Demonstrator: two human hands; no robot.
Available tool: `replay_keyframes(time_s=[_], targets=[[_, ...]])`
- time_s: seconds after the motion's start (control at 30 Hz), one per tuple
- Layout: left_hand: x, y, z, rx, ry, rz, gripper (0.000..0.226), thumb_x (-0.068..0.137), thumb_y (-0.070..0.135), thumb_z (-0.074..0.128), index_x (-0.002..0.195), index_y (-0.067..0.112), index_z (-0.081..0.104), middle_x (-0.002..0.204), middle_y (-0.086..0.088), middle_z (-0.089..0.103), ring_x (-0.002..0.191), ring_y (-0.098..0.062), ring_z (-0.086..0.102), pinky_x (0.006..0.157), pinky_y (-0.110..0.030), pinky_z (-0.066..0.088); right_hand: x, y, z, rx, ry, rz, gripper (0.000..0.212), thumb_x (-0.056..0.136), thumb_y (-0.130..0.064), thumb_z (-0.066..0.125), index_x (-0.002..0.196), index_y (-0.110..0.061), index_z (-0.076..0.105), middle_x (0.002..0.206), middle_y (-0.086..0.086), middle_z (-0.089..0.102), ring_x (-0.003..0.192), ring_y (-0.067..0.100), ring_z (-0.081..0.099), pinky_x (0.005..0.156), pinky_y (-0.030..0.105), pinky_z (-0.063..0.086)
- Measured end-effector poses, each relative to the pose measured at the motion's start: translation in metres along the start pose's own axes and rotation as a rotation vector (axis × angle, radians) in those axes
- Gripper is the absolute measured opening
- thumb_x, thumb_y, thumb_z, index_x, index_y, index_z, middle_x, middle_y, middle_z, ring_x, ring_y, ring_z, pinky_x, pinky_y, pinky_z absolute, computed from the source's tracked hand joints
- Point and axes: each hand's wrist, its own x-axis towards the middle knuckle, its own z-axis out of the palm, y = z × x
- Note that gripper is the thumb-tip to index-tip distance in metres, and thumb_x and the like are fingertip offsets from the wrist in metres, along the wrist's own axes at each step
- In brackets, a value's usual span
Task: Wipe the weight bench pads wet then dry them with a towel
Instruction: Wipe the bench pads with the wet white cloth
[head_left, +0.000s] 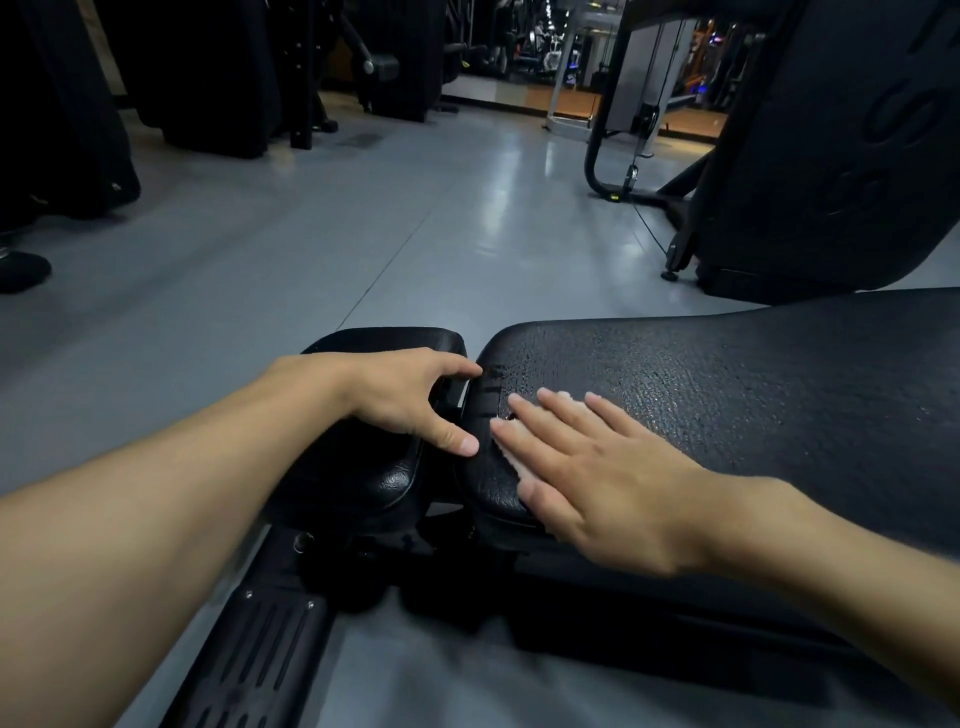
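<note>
Two black pads end to end: small seat pad (382, 486) left, long back pad (727, 395) right, beaded wet. Left hand (405, 395) resting on seat pad, fingers loosely spread. Right hand (587, 478) pressed flat on back pad, fingers straight, over something pale, perhaps a cloth (514, 457).

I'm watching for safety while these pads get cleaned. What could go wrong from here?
The left hand reaches across the gap between the seat pad and the back pad; if either pad shifts, its fingers may get pinched. The back pad looks beaded with moisture, so the right hand, pressing flat on it, might slip.
</note>
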Motion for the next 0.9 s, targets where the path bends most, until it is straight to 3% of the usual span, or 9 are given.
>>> replay_keyframes(time_s=[0.1,0.3,0.4,0.57,0.73,0.83,0.9], targets=[[0.002,-0.002,-0.003,-0.003,-0.043,-0.013,0.11,0.064,0.055,0.085,0.154,0.035,0.025,0.156,0.011,0.033,0.143,-0.008,0.031,0.118,-0.029,0.026,-0.008,0.0,-0.006,0.044,0.003,0.004,0.076,0.085,-0.067,-0.019,0.155,-0.038,-0.014,0.165,-0.007,-0.02,0.15,0.014,-0.023,0.121,0.047,-0.012],[0.009,-0.01,-0.005,-0.056,-0.099,-0.029,0.119,0.066,0.037,0.089,0.156,0.027,0.013,0.155,0.017,0.034,0.142,-0.001,0.028,0.12,-0.027,0.02,0.016,0.018,-0.006,0.08,-0.029,0.034,0.06,0.098,-0.056,-0.007,0.156,-0.042,-0.009,0.166,-0.008,-0.013,0.151,0.011,-0.017,0.123,0.038,-0.009],[0.012,-0.014,-0.004,-0.061,-0.085,-0.027,0.122,0.063,0.041,0.09,0.156,0.026,0.012,0.154,0.019,0.036,0.141,-0.001,0.03,0.12,-0.029,0.022,0.055,0.036,-0.01,0.11,-0.038,0.108,0.057,0.103,-0.052,0.006,0.158,-0.04,-0.003,0.167,-0.005,-0.009,0.153,0.014,-0.012,0.123,0.041,-0.005],[0.013,-0.022,0.0,-0.087,-0.075,-0.009,0.127,0.064,0.044,0.088,0.158,0.024,0.004,0.154,0.023,0.034,0.142,0.0,0.027,0.117,-0.021,0.019,0.13,0.069,-0.01,0.14,-0.038,0.221,0.057,0.104,-0.053,0.011,0.158,-0.037,0.005,0.168,0.0,-0.003,0.154,0.018,-0.004,0.123,0.044,-0.003],[0.016,-0.027,0.002,-0.102,-0.063,0.015,0.131,0.062,0.047,0.089,0.158,0.027,0.002,0.154,0.025,0.033,0.143,0.002,0.025,0.118,-0.023,0.018,0.18,0.084,-0.009,0.143,-0.055,0.293,0.055,0.102,-0.054,0.016,0.155,-0.039,0.022,0.166,0.001,0.016,0.152,0.023,0.012,0.122,0.05,0.007],[0.014,-0.026,0.003,-0.061,-0.042,0.014,0.135,0.052,0.063,0.087,0.155,0.036,0.005,0.157,0.023,0.027,0.147,-0.005,0.021,0.121,-0.034,0.018,0.182,0.084,-0.007,0.133,-0.043,0.295,0.054,0.101,-0.052,0.016,0.153,-0.041,0.025,0.165,-0.002,0.02,0.151,0.022,0.015,0.121,0.05,0.011],[0.012,-0.022,0.003,0.028,-0.023,0.016,0.124,0.057,0.064,0.084,0.154,0.04,0.011,0.162,0.018,0.015,0.151,-0.01,0.01,0.123,-0.041,0.013,0.177,0.079,-0.005,0.117,-0.033,0.295,0.054,0.101,-0.051,0.015,0.153,-0.04,0.026,0.165,-0.003,0.019,0.152,0.021,0.013,0.122,0.05,0.01]])
